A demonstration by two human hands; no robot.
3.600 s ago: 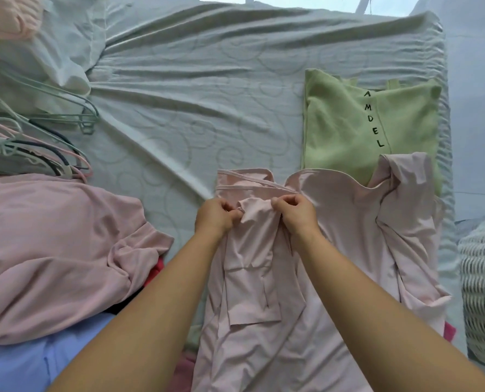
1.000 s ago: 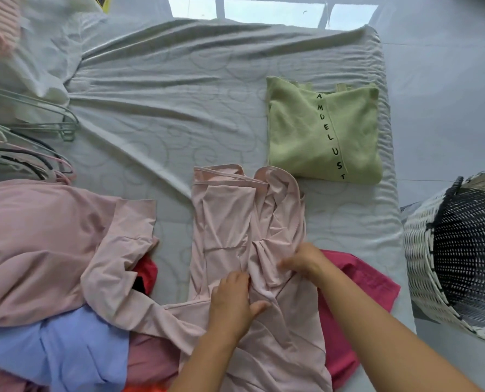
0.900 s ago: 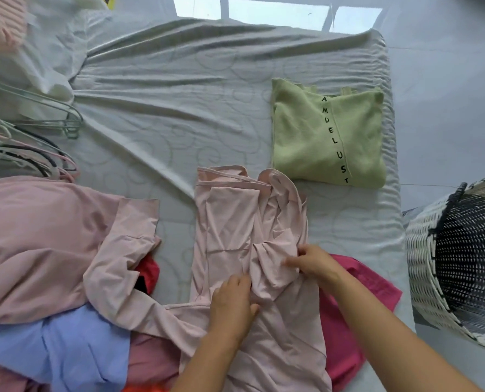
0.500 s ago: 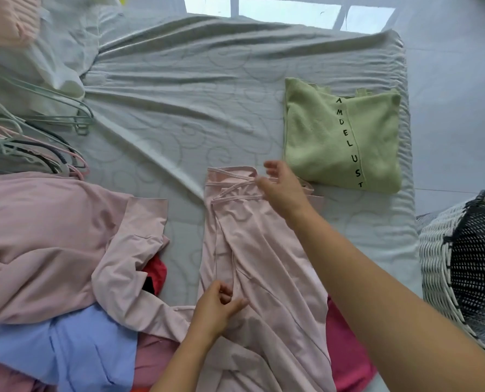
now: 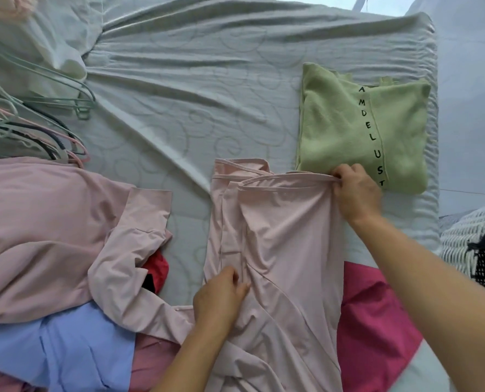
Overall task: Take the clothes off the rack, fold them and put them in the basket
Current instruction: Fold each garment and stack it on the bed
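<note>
A pale pink, thin stretchy garment [image 5: 278,250] lies lengthwise on the pale grey sheeted mattress [image 5: 179,94], its top hem toward the far edge and its lower part trailing off the near edge. The right hand [image 5: 354,190] pinches the top hem at its right end, just touching the near edge of the folded light green knitted top with black lettering [image 5: 360,128], apparently to pull the folded-over panel flat and square. The left hand [image 5: 221,298] rests on the garment's left side nearer the near edge, fingers curled into the cloth, likely pinning it so it does not slide while the hem is drawn taut. Folding is under way, not finished.

The white woven basket with a dark mesh lining [image 5: 473,250] stands off the mattress's right edge. Toward the left edge lie a heap of unfolded pink and blue clothes [image 5: 51,250] and a cluster of empty wire hangers [image 5: 37,128]. A magenta cloth [image 5: 377,321] lies under the garment's right side.
</note>
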